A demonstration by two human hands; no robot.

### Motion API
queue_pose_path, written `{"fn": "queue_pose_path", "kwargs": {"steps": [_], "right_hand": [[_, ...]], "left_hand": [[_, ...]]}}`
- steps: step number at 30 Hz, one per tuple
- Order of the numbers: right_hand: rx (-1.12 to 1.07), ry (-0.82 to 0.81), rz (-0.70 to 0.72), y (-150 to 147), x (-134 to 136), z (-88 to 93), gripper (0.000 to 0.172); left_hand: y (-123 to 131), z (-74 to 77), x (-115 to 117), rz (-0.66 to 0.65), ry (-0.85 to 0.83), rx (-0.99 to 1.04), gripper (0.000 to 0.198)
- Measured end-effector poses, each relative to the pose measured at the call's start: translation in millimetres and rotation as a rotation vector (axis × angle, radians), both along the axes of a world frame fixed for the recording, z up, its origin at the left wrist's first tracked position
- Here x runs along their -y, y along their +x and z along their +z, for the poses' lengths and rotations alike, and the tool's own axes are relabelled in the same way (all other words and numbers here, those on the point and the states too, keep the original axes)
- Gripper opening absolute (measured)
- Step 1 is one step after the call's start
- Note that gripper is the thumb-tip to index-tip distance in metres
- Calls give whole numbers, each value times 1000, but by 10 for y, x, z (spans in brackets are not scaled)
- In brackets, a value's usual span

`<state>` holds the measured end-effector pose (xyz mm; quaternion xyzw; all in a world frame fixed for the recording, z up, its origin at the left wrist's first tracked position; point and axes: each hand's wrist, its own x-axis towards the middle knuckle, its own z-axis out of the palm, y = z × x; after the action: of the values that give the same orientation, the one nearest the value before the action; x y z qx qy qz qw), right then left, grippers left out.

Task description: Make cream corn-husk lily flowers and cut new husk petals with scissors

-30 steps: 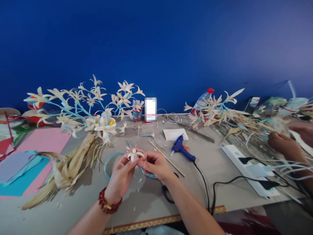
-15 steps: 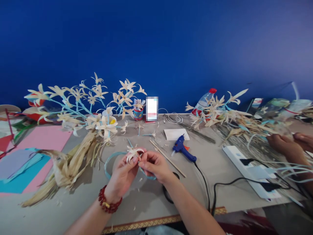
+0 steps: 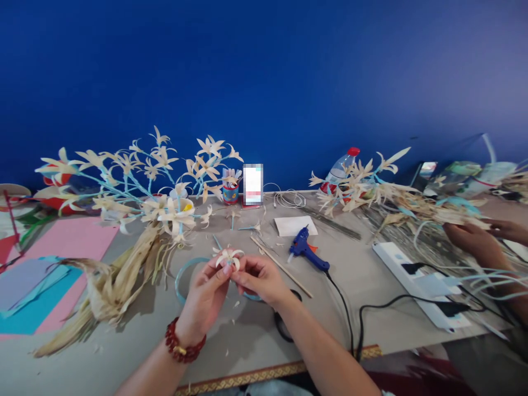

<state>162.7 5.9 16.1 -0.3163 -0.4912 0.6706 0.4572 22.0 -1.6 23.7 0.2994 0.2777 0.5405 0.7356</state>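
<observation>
Above the counter, the left hand and right hand met, fingers of both pinched on the base of a small husk flower, which stood upright at twelve o'clock from them, with the glue gun at two o'clock, nearer the right hand.

One blue glue gun lies on the surface. Left of the gun, the person's two hands, left hand and right hand, share one small flower, and one red bead bracelet is on the left wrist. Just left of the gun is one wooden stick, and behind it one white card. There are two flower sprays: left spray and right spray. Behind the gun stand one bottle and one pen cup. Far left is one husk heap. To the right are one power strip and a co-worker's two hands, near hand and far hand.
</observation>
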Motion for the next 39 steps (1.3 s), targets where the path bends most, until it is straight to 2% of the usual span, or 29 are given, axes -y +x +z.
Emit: {"fn": "queue_pose_path", "kwargs": {"steps": [5,8,12,18,21,24,32,39], "right_hand": [[-70,-95,75,12,-6,12,27],[-72,-108,73,5,-6,1,27],[-70,-39,15,-13,3,-33,27],[17,121,-115,-33,20,-64,30],[68,146,-132,-33,23,-59,31],[77,151,-121,-23,19,-34,32],[34,-20,29,40,-19,21,30],[-20,-79,72,42,-28,1,28]], "left_hand": [[-3,19,6,-27,-11,49,9],[-3,16,4,-44,-30,63,16],[5,-1,-6,-56,-19,49,21],[-4,27,-4,4,29,-46,8],[-27,43,2,9,41,-92,5],[-40,42,-1,14,30,-116,12],[-35,35,-31,3,54,-85,7],[-37,47,-23,-39,50,-48,10]]}}
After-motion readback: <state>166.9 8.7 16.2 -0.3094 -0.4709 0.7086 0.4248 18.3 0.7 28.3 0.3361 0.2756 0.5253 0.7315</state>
